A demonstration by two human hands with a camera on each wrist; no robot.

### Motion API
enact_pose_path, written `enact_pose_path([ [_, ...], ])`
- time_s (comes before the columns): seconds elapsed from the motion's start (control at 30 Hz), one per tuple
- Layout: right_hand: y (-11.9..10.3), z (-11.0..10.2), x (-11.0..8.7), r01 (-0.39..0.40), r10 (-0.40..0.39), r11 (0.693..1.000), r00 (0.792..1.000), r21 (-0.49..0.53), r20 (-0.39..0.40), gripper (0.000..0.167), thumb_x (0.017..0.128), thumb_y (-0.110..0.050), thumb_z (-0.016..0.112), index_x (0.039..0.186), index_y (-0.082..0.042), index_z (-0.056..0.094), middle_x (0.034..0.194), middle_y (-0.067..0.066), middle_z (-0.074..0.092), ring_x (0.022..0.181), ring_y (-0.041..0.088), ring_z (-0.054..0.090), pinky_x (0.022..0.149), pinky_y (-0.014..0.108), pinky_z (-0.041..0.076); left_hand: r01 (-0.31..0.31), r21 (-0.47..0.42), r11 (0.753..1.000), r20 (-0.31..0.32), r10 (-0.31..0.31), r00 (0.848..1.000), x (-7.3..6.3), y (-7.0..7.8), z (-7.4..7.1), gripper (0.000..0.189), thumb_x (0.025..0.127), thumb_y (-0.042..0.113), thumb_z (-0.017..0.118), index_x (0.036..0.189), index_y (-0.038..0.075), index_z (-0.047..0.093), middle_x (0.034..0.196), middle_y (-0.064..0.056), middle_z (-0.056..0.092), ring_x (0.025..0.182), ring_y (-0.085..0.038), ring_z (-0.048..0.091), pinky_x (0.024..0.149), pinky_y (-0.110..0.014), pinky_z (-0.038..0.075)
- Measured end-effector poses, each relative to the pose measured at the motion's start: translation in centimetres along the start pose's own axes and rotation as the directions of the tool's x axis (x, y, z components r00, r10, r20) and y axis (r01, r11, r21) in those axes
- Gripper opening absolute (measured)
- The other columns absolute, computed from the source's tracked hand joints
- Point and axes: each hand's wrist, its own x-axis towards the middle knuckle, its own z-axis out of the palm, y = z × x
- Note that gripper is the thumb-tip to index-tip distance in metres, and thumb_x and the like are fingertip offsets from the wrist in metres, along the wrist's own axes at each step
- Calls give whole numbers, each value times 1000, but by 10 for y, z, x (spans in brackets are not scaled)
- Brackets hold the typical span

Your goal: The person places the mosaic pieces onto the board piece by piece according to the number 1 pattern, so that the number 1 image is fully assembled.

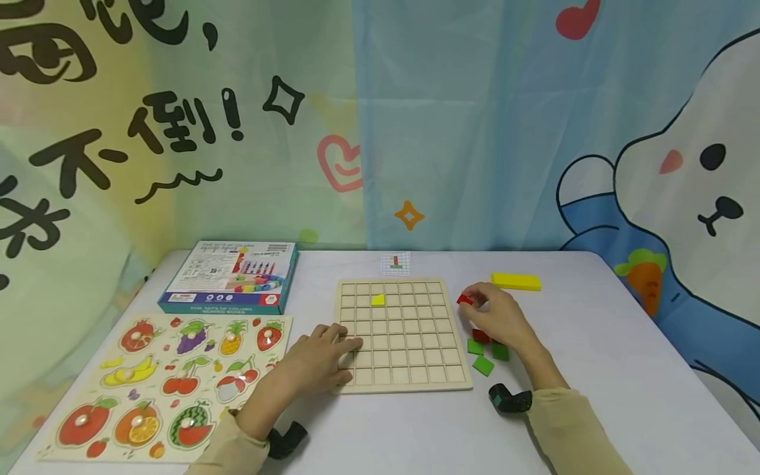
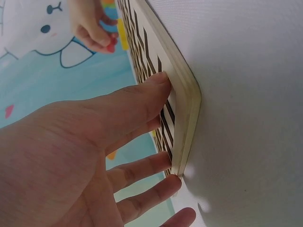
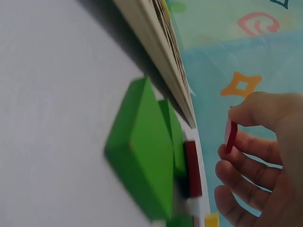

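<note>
A wooden grid board lies flat on the table with one yellow square tile in an upper cell. My left hand rests on the board's left side; in the left wrist view its thumb presses the top near a corner, the other fingers extended. Just off the board's right edge, my right hand pinches a red tile between thumb and fingers, raised above the table. Below that hand lie another red tile and several green tiles.
At the back of the table are a small pattern card and a yellow bar. A boxed set lies at the back left, with a fruit puzzle board in front of it. A printed curtain hangs behind.
</note>
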Motion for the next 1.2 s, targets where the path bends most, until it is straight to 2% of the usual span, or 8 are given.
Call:
enact_pose_path([
  [0.27,-11,8,5,21,-21,999,1000,37,5,32,90,-28,60,115,-8,60,104,9,62,95,24,55,82,39,45,-14,12,1000,-2,14,1000,0,-1,1,53,86,38,67,135,24,52,136,-8,47,122,-33,46,87,-51,46],
  [0.6,-25,15,12,146,-147,988,989,50,18,25,89,-24,63,109,-10,63,106,6,63,93,21,58,78,37,46,-17,-6,1000,-3,17,1000,-1,1,0,53,86,36,67,134,21,52,136,-10,48,123,-35,46,87,-53,46],
  [0.83,-37,15,20,217,-220,975,973,40,73,26,89,-23,63,111,-10,63,110,6,62,93,22,58,78,36,47,-11,-1,1000,-8,11,1000,-2,1,-2,53,86,36,67,135,22,52,137,-10,47,123,-34,46,87,-52,46],
  [1.2,-54,19,30,239,-238,971,962,11,133,28,89,-23,64,114,-9,62,113,7,62,94,21,59,79,37,48,-36,-9,999,-14,35,999,-3,1,-3,52,86,35,67,133,20,53,135,-11,48,122,-36,46,84,-53,47],
])
